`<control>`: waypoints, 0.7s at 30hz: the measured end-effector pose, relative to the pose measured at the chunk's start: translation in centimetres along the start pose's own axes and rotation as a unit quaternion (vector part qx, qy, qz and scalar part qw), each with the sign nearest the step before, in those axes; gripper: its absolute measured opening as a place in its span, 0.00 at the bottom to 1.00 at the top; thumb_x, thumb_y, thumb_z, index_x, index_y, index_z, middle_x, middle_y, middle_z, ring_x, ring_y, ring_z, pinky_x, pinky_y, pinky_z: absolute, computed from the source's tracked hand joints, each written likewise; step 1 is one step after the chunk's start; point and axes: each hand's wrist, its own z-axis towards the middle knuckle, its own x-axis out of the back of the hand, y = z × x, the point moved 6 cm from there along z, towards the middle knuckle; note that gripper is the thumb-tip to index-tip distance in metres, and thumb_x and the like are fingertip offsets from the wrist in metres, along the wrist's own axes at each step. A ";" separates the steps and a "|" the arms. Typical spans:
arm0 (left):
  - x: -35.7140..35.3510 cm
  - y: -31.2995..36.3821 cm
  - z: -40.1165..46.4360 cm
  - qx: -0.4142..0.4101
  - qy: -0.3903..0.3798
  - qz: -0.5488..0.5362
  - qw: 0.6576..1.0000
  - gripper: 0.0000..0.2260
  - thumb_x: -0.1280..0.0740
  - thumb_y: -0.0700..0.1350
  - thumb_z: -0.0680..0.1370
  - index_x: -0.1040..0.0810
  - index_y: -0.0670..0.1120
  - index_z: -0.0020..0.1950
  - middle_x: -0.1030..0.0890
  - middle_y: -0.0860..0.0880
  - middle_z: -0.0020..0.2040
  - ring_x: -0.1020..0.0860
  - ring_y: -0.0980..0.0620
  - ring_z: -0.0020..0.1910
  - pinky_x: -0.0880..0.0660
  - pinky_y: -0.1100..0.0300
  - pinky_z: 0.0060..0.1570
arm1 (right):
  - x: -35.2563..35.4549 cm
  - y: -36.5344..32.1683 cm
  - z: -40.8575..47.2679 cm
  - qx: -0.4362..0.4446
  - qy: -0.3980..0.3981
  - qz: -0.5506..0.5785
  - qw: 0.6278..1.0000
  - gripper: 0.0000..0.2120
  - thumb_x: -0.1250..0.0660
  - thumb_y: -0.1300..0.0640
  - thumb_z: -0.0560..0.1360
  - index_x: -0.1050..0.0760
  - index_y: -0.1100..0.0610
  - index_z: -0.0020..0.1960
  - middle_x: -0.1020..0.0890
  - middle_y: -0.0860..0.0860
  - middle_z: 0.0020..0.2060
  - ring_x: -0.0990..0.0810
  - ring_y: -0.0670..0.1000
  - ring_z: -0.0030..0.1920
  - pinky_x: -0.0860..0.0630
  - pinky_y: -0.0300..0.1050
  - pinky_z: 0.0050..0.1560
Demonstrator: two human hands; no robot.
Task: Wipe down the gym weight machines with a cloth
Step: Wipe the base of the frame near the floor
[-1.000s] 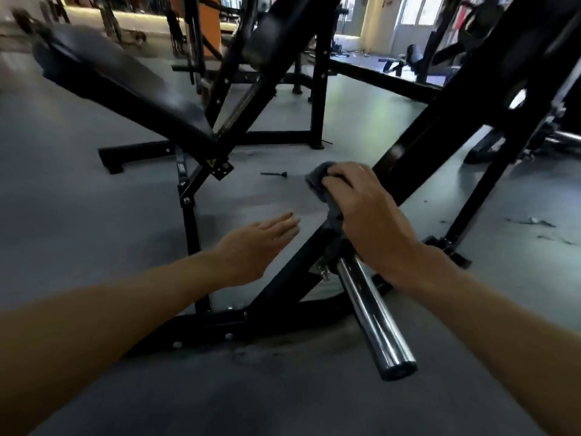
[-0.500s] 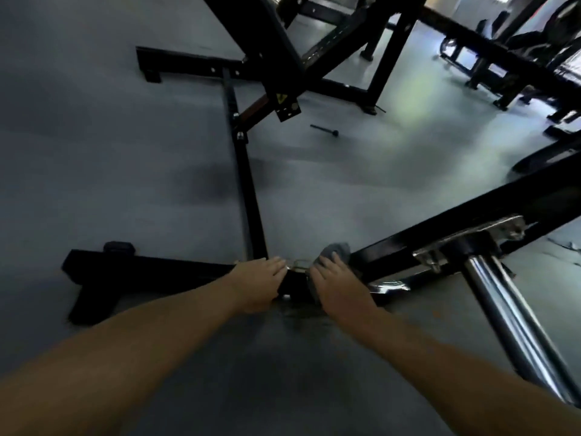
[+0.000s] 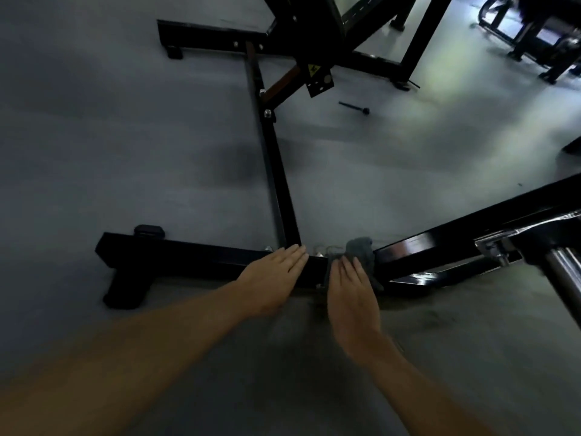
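I see my right hand [image 3: 350,291], fingers now straightened, pressing the crumpled grey cloth [image 3: 361,251] on the low black steel base bar [image 3: 201,258] at lower centre, having left the chrome peg [image 3: 562,278], left hand [image 3: 270,278] flat alongside, so wiping has shifted to the frame's foot.

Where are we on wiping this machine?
Nothing visibly finished. In hand: the right hand presses the grey cloth flat onto the floor bar at the frame joint; the left hand rests flat beside it. Left: the chrome bar and upper frame, both untouched now.
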 end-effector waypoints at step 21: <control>0.3 -5.1 -9.0 0.154 -0.083 -0.018 0.985 0.42 0.34 0.51 0.81 0.61 0.51 0.83 0.59 0.43 0.83 0.58 0.38 0.81 0.49 0.32 0.76 | 2.6 -7.8 3.3 0.035 0.059 0.187 0.980 0.22 0.23 0.67 0.63 0.20 0.62 0.56 0.18 0.57 0.51 0.18 0.59 0.52 0.20 0.50 0.53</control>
